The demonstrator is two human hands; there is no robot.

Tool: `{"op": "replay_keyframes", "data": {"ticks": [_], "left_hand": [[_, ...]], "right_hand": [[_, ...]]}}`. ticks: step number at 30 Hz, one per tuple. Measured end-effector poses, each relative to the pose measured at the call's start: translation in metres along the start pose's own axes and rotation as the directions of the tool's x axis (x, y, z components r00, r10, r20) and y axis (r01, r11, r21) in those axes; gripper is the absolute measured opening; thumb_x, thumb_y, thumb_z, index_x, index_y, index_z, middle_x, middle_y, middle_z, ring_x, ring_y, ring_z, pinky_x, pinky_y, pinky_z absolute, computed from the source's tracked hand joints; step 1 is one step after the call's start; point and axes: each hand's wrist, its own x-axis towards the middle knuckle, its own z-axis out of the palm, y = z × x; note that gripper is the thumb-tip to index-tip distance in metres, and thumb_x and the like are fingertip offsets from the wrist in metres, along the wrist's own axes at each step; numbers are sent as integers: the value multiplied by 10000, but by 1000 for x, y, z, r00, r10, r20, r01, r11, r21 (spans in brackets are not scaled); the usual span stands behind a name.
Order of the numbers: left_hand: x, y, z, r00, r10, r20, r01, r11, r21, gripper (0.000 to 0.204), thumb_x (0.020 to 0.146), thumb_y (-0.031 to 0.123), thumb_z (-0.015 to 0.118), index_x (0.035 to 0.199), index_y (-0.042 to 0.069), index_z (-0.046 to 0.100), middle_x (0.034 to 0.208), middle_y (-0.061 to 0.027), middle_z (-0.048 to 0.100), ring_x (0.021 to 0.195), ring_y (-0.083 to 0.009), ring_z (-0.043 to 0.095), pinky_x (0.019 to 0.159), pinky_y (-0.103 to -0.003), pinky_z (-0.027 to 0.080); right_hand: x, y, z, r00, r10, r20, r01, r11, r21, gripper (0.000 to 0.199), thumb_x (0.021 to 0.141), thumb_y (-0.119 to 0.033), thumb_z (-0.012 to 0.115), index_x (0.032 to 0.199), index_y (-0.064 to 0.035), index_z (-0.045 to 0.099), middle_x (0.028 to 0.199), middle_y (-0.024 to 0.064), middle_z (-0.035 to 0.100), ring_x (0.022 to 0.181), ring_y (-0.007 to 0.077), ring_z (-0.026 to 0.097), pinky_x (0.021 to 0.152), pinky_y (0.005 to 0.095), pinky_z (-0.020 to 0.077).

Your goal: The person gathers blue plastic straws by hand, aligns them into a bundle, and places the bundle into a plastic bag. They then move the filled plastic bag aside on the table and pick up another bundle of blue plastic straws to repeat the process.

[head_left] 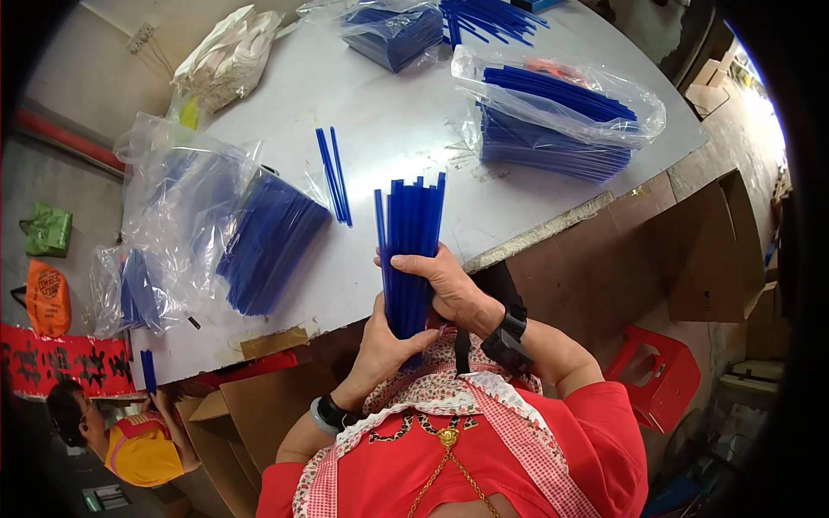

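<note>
Bright white light glows at the upper right, the smooth pale grey tabletop (pixel 401 116) shines, the crinkly clear plastic bag (pixel 188 198) at left glints, and straight edges bend near the black rim.

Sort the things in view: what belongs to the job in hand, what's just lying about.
Likely the job:
- bundle of blue sticks, in left hand and right hand
- two loose blue sticks
- bagged blue sticks

Probably lying about:
- red stool
- green bag
- orange bag

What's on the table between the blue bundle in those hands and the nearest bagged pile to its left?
In the head view, two loose blue strips lie between the held bundle and that pile.
</note>
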Motion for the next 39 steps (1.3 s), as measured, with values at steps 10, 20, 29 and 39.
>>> {"op": "replay_keyframes", "data": {"ticks": [10,20,29,39], "left_hand": [[-13,-4,-25,928,-271,257,372,728,-576,539,766,46,719,1252,-13,494,1090,-95,634,945,-166,631,868,-306,512],[-17,-6,-23,954,-285,89,276,731,-624,542,766,26,685,1274,17,498,1129,-104,634,985,-192,632,901,-333,507],[-15,-7,-23,966,-245,84,239,717,-655,575,750,88,640,1296,18,476,1146,-108,617,1015,-196,615,911,-337,503],[-16,5,-19,979,-203,36,175,726,-665,599,768,111,588,1339,16,432,1164,-111,593,1032,-198,602,929,-330,493]], "right_hand": [[1,8,-16,983,50,179,-108,936,335,593,893,-423,593,1340,-49,482,1324,143,540,1183,282,539,1033,444,401],[5,15,-19,982,56,182,-140,860,490,684,902,-541,506,1383,-59,436,1387,163,478,1268,304,463,1069,481,353],[2,4,-15,948,-18,319,-164,829,534,696,908,-555,479,1431,-109,377,1458,171,386,1322,331,399,1092,508,318],[8,10,-21,944,-45,327,-169,785,596,666,916,-567,451,1422,-137,397,1472,163,367,1346,318,373,1084,513,338]]}}
